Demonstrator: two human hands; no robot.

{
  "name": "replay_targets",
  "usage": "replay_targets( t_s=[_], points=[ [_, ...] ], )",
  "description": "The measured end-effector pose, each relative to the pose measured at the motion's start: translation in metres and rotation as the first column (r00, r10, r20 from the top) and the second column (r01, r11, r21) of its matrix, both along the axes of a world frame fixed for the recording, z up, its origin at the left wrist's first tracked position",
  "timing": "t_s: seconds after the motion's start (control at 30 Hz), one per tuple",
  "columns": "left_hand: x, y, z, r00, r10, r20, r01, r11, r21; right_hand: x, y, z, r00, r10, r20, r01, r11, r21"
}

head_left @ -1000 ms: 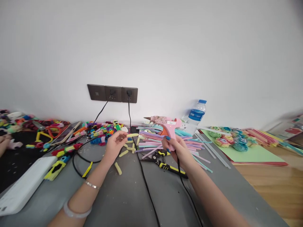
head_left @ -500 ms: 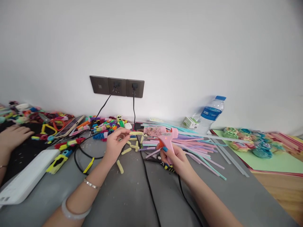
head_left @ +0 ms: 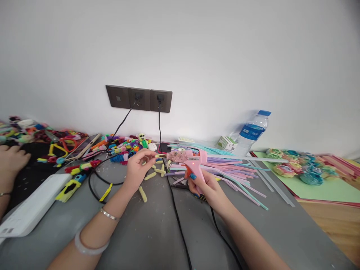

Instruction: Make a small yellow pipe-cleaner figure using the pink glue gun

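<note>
My left hand pinches a short pale-yellow fuzzy piece, apparently a cut length of pipe cleaner, between thumb and fingertips. Wrapped round the handle of a pink hot glue gun is my right hand. The gun's nozzle points left and meets or nearly meets the yellow piece; I cannot tell if they touch. A long translucent glue stick juts from the gun's back. Several more yellow pieces lie beneath my hands on the grey table.
Pastel pipe cleaners spread behind the gun, near a water bottle. Black cords cross the table. Left are a white power strip-like box, scissors, fuzzy figures and another person's hand.
The glue gun has shifted slightly left, so its nozzle now sits closer to my left fingertips and the yellow piece. At far left the other person's hand has drawn back leftward.
</note>
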State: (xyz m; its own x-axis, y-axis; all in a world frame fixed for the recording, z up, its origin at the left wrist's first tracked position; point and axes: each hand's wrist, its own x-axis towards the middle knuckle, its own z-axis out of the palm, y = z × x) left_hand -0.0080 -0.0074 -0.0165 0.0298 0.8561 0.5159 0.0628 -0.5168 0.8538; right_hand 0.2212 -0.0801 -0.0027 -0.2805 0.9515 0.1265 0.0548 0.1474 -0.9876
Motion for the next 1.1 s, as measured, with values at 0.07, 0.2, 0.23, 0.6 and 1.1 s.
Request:
replay_targets(
  t_s=[0.07, 0.2, 0.23, 0.6, 1.1],
  points=[
    [-0.0001, -0.0001, -0.0003, 1.000, 0.002, -0.003, -0.002, 1.000, 0.002, -0.0002, -0.0007, 0.0013, 1.000, -0.004, 0.002, 0.004, 1.000, -0.004],
    [0.0002, -0.0002, 0.0000, 1.000, -0.001, -0.012, 0.001, 1.000, 0.001, -0.0009, -0.0019, 0.0035, 1.000, -0.002, 0.003, 0.002, 1.000, -0.001],
    [0.0003, -0.0003, 0.0004, 1.000, -0.001, -0.014, 0.001, 1.000, 0.001, -0.0010, -0.0021, 0.0038, 1.000, -0.004, 0.004, 0.004, 1.000, 0.003],
    [0.0001, -0.0012, 0.0015, 1.000, -0.003, -0.014, 0.003, 1.000, 0.019, -0.0015, -0.0029, 0.0043, 1.000, -0.008, 0.028, 0.007, 1.000, 0.009],
    [-0.0009, -0.0008, 0.0019, 0.998, 0.034, -0.052, -0.032, 0.999, 0.034, 0.0009, -0.0025, 0.0017, 0.998, -0.017, 0.059, 0.016, 1.000, 0.017]
  ],
)
